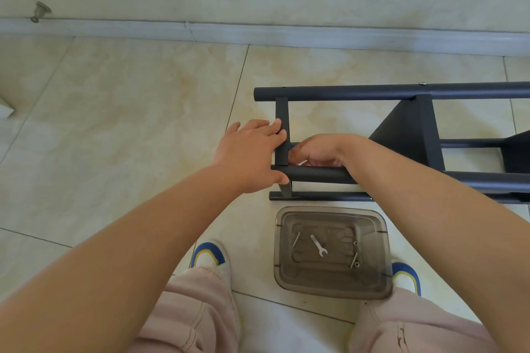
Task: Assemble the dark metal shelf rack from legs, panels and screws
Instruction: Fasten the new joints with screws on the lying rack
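The dark metal shelf rack (401,92) lies on its side on the tiled floor, its round legs running left to right. My left hand (252,152) holds the end panel (282,135), fingers over its edge and thumb against the near leg (315,174). My right hand (318,152) reaches inside the frame behind that leg, fingers curled around a small bright part that is mostly hidden. A second panel (413,135) stands further right between the legs.
A clear plastic tray (332,284) sits on the floor in front of the rack, holding a small wrench (319,245), screws (296,239) and nuts. My feet in blue and yellow shoes flank it. A wall with a skirting board runs behind.
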